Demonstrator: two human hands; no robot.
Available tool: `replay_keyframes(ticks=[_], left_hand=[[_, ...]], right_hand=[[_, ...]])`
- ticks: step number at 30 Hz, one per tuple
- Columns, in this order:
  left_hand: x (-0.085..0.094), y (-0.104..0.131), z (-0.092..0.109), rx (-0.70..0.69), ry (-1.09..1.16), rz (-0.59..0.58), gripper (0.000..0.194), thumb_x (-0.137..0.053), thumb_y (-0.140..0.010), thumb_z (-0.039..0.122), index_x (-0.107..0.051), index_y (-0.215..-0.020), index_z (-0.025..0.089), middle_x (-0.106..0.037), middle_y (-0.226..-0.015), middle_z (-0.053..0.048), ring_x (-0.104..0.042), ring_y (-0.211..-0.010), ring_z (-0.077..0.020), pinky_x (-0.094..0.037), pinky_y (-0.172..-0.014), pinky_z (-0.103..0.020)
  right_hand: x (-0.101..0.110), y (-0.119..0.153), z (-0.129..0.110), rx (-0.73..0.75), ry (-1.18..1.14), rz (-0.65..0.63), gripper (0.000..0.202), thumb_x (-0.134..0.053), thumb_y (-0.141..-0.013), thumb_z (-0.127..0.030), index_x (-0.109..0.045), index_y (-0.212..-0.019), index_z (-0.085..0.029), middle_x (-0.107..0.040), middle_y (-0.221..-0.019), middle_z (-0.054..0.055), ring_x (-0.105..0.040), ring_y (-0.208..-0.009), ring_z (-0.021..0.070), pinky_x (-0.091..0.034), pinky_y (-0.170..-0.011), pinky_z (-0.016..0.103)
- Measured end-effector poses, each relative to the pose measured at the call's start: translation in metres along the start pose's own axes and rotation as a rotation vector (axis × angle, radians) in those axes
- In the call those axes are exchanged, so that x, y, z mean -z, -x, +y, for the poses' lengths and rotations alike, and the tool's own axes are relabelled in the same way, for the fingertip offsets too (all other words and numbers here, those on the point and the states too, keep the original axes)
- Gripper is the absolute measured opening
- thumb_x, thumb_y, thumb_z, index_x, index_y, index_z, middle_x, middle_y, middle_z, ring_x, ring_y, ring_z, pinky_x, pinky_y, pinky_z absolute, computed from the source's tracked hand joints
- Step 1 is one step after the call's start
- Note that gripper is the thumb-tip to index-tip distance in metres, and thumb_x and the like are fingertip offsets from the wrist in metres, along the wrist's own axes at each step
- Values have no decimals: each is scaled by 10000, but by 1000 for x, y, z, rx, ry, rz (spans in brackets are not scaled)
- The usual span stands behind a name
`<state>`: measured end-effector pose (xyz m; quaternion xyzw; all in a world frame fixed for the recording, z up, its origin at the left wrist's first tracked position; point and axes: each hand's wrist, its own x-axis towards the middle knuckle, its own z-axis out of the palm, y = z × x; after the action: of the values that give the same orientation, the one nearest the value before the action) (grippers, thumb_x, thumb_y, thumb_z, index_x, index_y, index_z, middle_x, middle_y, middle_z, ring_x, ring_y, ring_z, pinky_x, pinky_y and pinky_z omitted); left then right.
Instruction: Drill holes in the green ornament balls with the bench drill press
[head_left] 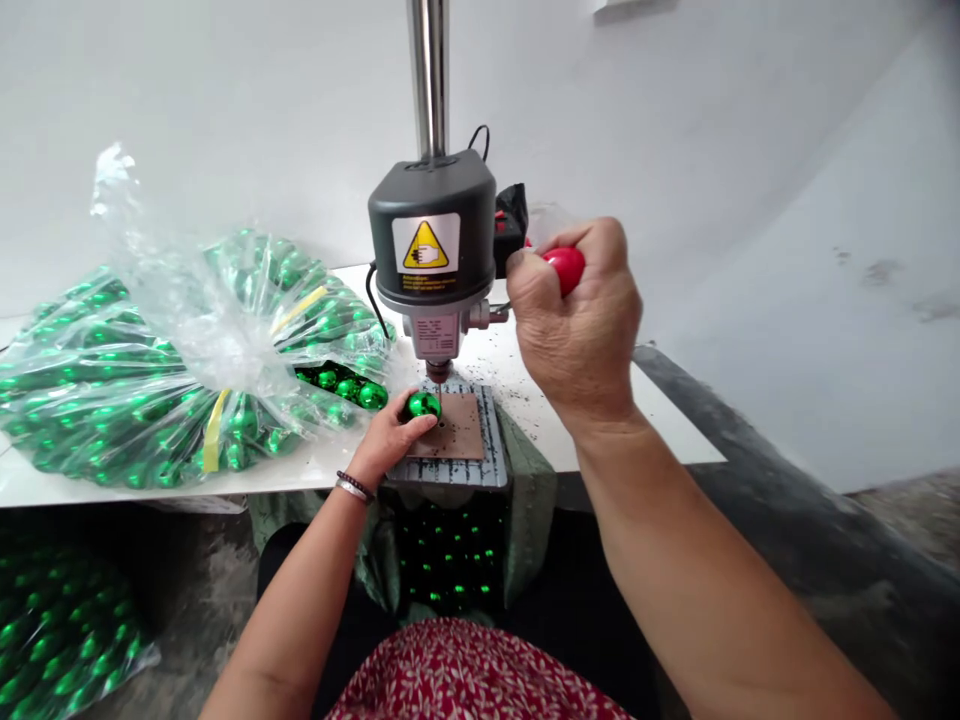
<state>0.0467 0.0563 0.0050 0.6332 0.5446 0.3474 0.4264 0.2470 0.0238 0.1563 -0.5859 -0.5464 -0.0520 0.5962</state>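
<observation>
My left hand (393,432) is closed round a shiny green ball (424,406) on a brown board (463,428), close beside the thin bit of a drill press (432,230). The board lies on the slotted grey base plate (491,462) of the press. Up at the right, my right hand (574,320) grips the red knob (564,270) of the press lever. The press head is dark grey with a yellow warning sticker (426,245).
On the white table (622,430), a big clear plastic bag (150,370) full of green balls lies left of the press. More green balls show in a bag (60,620) at lower left and in a dark opening (454,560) below the plate. Dark crumbs dot the tabletop.
</observation>
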Motion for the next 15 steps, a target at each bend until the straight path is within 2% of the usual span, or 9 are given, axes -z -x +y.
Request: replay_keyframes(ticks=[6,12,15], left_hand=[[-5,-4,-2,-39,-35,-40,654,-850,-751,361,-717,-1371,199,-782,-1299,-61,-683,-1257,-296,-495,-1171,-426],[-12,-5,-1,-145,-156,-88,570,-872,-702,300,-767,-1254,206,-807,-1079,-39,-714,-1096,-295,-559,-1047,-421],[-15,-7,0,-191,-219,-72,573,-888,-673,260,-775,-1234,221,-806,-1072,-49,-710,-1075,-301,-559,-1027,-425]], right_hand=[[1,0,-2,-8,9,-10,217,-495,-1014,-462,-516,-944,-257,-600,-884,-20,-637,-837,119,-531,-762,296],[1,-1,0,6,12,-3,225,-520,-1009,-481,-530,-948,-265,-619,-906,-10,-642,-859,133,-548,-766,304],[1,0,1,-2,5,-10,214,-531,-1003,-471,-537,-951,-263,-617,-899,-11,-638,-862,132,-549,-768,304]])
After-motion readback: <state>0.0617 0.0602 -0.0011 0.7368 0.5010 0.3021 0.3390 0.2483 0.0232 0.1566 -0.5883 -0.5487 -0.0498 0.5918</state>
